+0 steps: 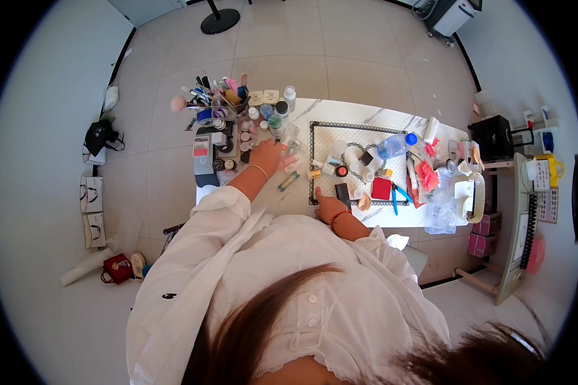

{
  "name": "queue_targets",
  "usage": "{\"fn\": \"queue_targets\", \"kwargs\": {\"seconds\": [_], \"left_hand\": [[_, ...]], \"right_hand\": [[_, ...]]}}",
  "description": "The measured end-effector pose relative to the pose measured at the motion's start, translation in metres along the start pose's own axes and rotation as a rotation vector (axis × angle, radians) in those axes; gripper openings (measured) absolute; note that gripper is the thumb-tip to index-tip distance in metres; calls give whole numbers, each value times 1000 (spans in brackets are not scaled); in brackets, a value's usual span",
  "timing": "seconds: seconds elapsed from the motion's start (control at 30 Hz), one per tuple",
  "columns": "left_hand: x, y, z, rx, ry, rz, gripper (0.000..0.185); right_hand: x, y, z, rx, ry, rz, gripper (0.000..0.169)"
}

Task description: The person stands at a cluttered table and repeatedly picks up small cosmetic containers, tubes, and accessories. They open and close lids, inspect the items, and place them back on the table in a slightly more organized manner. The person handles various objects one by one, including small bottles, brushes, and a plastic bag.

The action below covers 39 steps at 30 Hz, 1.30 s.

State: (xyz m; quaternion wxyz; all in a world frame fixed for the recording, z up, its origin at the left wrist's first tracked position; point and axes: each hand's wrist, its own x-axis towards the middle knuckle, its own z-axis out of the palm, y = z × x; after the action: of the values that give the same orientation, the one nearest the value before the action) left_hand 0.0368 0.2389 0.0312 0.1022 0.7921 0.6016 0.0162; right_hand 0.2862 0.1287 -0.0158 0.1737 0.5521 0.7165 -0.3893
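Note:
My left hand (267, 156) reaches over the left part of a marble-patterned table (296, 108), among small jars and bottles. Its fingertips are by a clear bottle with green contents (275, 124); whether they grip anything is hidden. Just right of it are pink tubes (290, 161) and a slim clear tube (288, 182). At the near edge, my right hand (329, 208) rests by the corner of a dotted mat with black lace trim (361, 130), one digit pointing away from me. No object shows in it. A dark box (342, 193) lies beside it.
A holder of makeup brushes (221, 96) stands at the far left corner. On the mat are a blue-capped water bottle (395, 146), a red square case (381, 188) and blue-handled pliers (400, 195). Clear plastic boxes (438, 219) crowd the right end. A standing board (515, 231) is farther right.

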Motion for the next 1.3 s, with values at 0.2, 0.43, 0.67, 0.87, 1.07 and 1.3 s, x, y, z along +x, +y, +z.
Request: {"fn": "queue_targets", "kwargs": {"seconds": [0.2,0.43,0.67,0.87,1.07,1.3], "left_hand": [[3,-4,15,17,5,78,16],[-1,0,9,-75,19,57,21],[-42,3,-2,-1261,-164,-181,35],[-79,13,-21,-1535,-353,-272,34],[-91,19,-16,-1480,-376,-278,31],[-100,16,-3,-1372,-308,-168,37]], "right_hand": [[-3,-1,0,20,8,5,85],[-5,-2,-1,53,4,32,85],[9,25,-9,335,174,-84,63],[-18,-32,-72,704,318,-281,44],[-20,-59,-75,861,298,-452,39],[-37,-73,-76,766,274,-468,37]]}}
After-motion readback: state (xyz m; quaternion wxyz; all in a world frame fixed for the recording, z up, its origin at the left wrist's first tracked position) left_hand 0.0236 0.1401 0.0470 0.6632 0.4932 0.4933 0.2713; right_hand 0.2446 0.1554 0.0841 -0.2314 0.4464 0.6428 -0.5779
